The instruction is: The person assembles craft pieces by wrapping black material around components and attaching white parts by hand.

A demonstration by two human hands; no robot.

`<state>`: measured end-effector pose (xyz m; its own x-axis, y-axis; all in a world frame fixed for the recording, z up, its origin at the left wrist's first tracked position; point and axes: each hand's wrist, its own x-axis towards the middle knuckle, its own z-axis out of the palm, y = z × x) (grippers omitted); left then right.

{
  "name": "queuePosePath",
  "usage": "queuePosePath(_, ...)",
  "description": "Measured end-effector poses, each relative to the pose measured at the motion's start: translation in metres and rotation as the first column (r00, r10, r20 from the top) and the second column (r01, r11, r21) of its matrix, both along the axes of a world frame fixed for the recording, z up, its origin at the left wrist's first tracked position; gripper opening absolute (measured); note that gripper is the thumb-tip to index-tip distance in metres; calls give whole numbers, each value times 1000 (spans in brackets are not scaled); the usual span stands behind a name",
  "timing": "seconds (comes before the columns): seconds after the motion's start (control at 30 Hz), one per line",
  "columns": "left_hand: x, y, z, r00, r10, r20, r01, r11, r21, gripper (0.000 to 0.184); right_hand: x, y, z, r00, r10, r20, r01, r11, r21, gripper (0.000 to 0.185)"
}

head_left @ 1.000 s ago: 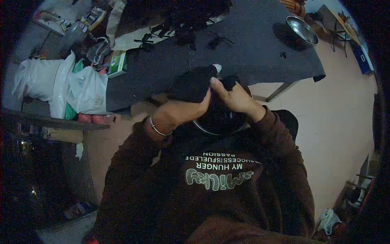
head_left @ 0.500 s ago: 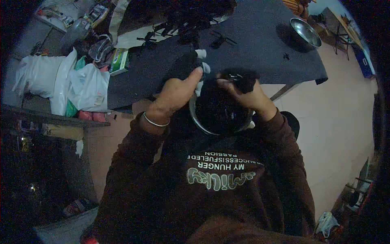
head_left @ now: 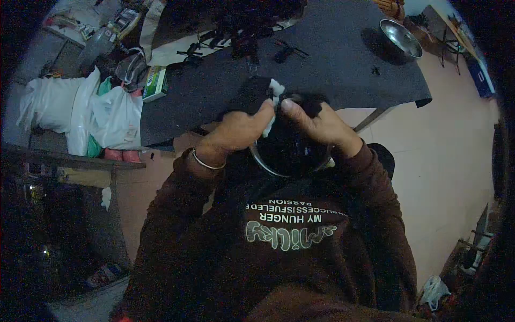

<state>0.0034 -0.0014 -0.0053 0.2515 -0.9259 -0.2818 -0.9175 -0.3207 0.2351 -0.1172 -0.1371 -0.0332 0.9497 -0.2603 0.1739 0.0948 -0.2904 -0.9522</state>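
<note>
In the head view my left hand [head_left: 244, 129] is closed, its thumb pressed on a crumpled white strip [head_left: 277, 87] that looks like cloth or tissue. A dark mass, too dim to identify, covers the far side of that hand. My right hand [head_left: 322, 126] is closed beside it, its thumb tip almost against the left thumb and something black around its fingers; what it grips is hard to make out. Under both hands a metal bowl [head_left: 264, 165] rests in my lap, its rim shining and its inside filled with dark, indistinct contents.
A table with dark cloth [head_left: 343, 70] stands ahead, bearing several black clip-like pieces [head_left: 289, 51], a metal bowl [head_left: 401, 38] and a green-white box [head_left: 155, 84]. White plastic bags [head_left: 115, 115] sit at left. Tiled floor [head_left: 429, 161] lies at right.
My right hand has come left and its thumb is now close to my left thumb. My left hand has tilted and shifted slightly down, with the white strip moving along.
</note>
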Motion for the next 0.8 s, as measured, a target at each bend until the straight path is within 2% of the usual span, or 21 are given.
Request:
queuePosePath(0.03, -1, -1, -1, 1000, -1, 0, 1, 1000, 0, 29, -1, 1, 4, 995, 27, -98, -32, 998, -49, 36)
queuePosePath(0.07, -3, -2, -1, 999, -43, 14, 44, 994, -102, 29, -3, 1, 5, 979, 49, -196, -68, 993, -92, 40)
queuePosePath(0.1, -5, -2, -2, 996, -83, 32, 88, 976, -200, 28, 0, -2, -5, 979, 47, -197, -65, 994, -90, 40)
queuePosePath(0.17, -9, -1, -4, 985, -154, 78, 172, 905, -389, 28, 9, -7, -28, 901, -36, -433, -55, 979, -196, 44)
queuePosePath(0.2, -9, 0, -4, 981, -169, 91, 192, 880, -434, 28, 9, -5, -30, 901, -36, -433, -55, 979, -195, 44)
queuePosePath(0.23, -10, 2, -4, 977, -184, 106, 212, 853, -477, 28, 9, -1, -29, 953, 33, -300, -56, 996, -68, 44)
queuePosePath(0.27, -8, 6, -2, 848, -303, 436, 460, 828, -319, 28, 9, 4, -27, 985, 84, -152, -76, 995, 59, 44)
queuePosePath(0.3, -6, 8, 0, 594, -409, 693, 631, 771, -86, 28, 10, 5, -25, 985, 84, -150, -76, 996, 55, 44)
queuePosePath(0.37, -2, 10, -4, 588, -410, 697, 626, 777, -71, 28, 11, 9, -25, 991, 132, -14, -130, 989, 76, 43)
queuePosePath(0.4, -1, 11, -5, 580, -411, 703, 621, 782, -56, 29, 10, 8, -25, 991, 132, -13, -131, 989, 75, 43)
queuePosePath(0.43, -1, 11, -6, 581, -410, 703, 621, 782, -57, 29, 7, 3, -24, 978, 97, -184, -87, 994, 61, 41)
queuePosePath(0.47, -2, 11, -5, 687, -337, 643, 552, 818, -161, 30, 6, 1, -22, 935, 59, -351, -47, 998, 42, 39)
queuePosePath(0.5, -5, 11, -5, 782, -258, 567, 467, 846, -258, 31, 5, 3, -18, 933, 65, -355, -53, 998, 44, 39)
queuePosePath(0.57, -12, 7, 0, 918, -98, 385, 269, 866, -421, 34, 2, 5, -6, 994, -109, -16, 110, 990, 90, 34)
queuePosePath(0.6, -15, 4, 3, 960, -24, 279, 162, 860, -484, 36, 0, 6, 0, 994, -109, 7, 109, 993, 51, 29)
queuePosePath(0.63, -20, 3, 10, 961, -31, 276, 165, 862, -480, 36, 1, 7, -3, 993, -115, 4, 114, 992, 56, 29)
queuePosePath(0.7, -30, 2, 23, 926, 8, 376, 189, 854, -485, 38, 2, 7, -12, 982, -67, 177, 55, 996, 73, 25)
queuePosePath(0.73, -33, 2, 27, 913, 22, 408, 197, 852, -486, 39, 1, 6, -11, 982, -69, 175, 56, 995, 76, 25)
queuePosePath(0.8, -30, 0, 30, 925, -75, 371, 316, 694, -647, 36, -2, 2, -2, 979, -92, 180, 52, 975, 217, 21)
